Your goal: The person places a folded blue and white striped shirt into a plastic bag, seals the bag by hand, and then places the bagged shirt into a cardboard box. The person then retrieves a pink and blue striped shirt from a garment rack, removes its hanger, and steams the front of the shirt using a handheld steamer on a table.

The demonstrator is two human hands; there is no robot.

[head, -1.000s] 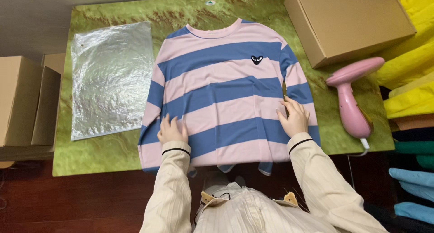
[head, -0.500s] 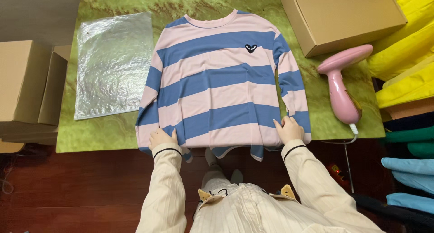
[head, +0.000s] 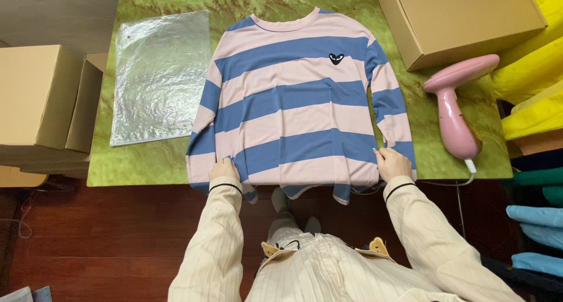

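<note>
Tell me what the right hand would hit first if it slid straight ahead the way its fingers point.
The right hand already rests on the striped shirt; straight ahead lies only its right sleeve.

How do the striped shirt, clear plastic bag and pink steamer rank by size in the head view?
1. Striped shirt
2. Clear plastic bag
3. Pink steamer
All lie on the same table.
</note>
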